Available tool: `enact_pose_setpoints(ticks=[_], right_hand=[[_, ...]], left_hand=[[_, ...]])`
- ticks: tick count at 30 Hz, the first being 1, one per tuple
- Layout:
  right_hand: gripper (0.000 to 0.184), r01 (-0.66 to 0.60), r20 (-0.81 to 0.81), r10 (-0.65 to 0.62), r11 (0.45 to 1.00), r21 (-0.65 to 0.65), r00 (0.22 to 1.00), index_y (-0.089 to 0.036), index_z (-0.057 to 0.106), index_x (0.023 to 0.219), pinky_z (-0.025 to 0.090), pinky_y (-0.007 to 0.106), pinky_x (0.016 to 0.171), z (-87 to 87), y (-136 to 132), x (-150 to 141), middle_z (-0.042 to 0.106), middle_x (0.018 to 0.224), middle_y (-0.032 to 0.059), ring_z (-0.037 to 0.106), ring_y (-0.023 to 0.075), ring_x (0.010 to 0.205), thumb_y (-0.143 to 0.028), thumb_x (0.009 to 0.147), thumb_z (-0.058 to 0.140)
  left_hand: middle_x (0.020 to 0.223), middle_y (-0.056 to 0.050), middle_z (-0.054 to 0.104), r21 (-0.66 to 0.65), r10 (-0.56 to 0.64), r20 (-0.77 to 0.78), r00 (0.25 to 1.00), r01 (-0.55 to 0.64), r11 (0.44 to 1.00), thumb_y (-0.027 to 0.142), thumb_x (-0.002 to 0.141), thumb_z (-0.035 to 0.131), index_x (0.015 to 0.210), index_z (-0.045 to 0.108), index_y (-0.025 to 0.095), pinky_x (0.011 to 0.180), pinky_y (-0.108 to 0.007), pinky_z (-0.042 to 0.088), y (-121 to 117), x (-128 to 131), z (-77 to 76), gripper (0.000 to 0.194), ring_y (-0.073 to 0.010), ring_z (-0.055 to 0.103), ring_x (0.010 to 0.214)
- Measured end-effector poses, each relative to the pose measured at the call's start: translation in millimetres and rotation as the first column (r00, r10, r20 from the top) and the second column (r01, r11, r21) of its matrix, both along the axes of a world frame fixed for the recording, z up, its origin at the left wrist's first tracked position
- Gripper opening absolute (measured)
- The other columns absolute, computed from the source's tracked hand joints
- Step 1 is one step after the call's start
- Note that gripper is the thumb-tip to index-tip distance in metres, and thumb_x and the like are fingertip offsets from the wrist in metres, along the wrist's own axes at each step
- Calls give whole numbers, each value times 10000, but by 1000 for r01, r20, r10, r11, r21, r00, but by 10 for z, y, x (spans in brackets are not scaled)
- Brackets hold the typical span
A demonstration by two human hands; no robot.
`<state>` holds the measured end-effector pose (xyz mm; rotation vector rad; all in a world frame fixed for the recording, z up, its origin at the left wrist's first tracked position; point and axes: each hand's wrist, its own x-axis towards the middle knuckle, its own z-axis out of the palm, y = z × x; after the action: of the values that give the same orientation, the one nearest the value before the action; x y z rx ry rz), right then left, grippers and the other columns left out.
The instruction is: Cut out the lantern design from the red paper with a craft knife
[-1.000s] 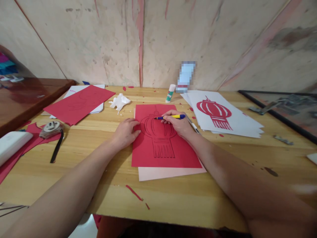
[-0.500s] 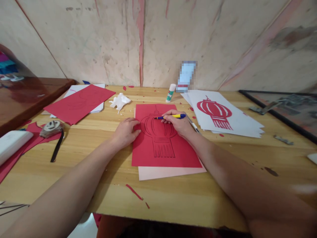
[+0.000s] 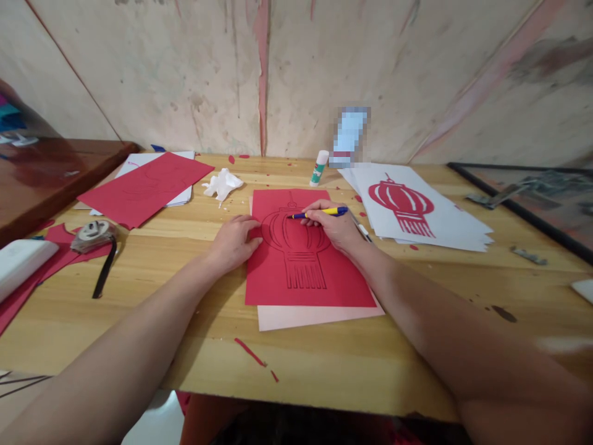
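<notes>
My left hand rests at the left edge of a red paper sheet, fingers and thumb apart, fingertips on the paper. Black outlines of a lantern with a fringe are drawn on the sheet. A slim yellow-and-blue pen-shaped tool is pinched in my right hand; whether its dark tip is a nib or a blade I cannot tell. That tip meets the upper middle of the lantern drawing. A pale pink sheet sticks out below the red one.
Right of my hands lie a white-and-black pen and white sheets bearing a red paper lantern. A glue stick and crumpled tissue stand farther back. Leftward are another red sheet and a tape roll.
The view has tilted slightly, so everything sits a little higher. The tool tip has shifted slightly left over the lantern drawing; my left hand keeps its place on the sheet.
</notes>
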<state>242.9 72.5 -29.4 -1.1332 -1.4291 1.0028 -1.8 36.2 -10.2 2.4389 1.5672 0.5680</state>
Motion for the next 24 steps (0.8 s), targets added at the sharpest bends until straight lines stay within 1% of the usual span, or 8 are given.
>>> enact_pose_setpoints(ticks=[5,12,17,24], right_hand=[[122,-6,-2,6,1000,-11,1000,-210,650,711,478,308,643,0,1,4,680,633,18,631,157,630,-326,673,654],[157,-21,19,21,1000,-10,1000,-203,636,708,472,307,642,12,-5,9,675,636,22,630,159,638,-357,686,656],[135,-13,-16,12,1000,-10,1000,-203,645,702,466,299,619,8,-6,3,676,618,20,619,152,611,-334,669,655],[118,-18,-9,18,1000,-10,1000,-200,650,695,470,288,607,1,7,8,683,620,19,629,151,616,-316,675,653]], left_hand=[[1164,-96,699,-3,-7,-3,1000,7,1000,222,827,611,1043,719,185,1056,-425,485,6,-8,-9,244,-273,633,1146],[1154,-85,704,-4,-9,-3,1000,9,1000,218,824,604,1037,720,194,1049,-431,490,12,-15,-22,245,-266,636,1138],[1168,-101,700,-6,-6,-8,1000,6,1000,217,831,607,1053,721,168,1067,-428,477,4,-10,-13,254,-275,631,1150],[1181,-94,700,-4,-9,-2,1000,9,1000,219,824,608,1057,718,177,1067,-425,477,8,-16,-19,261,-271,628,1159]])
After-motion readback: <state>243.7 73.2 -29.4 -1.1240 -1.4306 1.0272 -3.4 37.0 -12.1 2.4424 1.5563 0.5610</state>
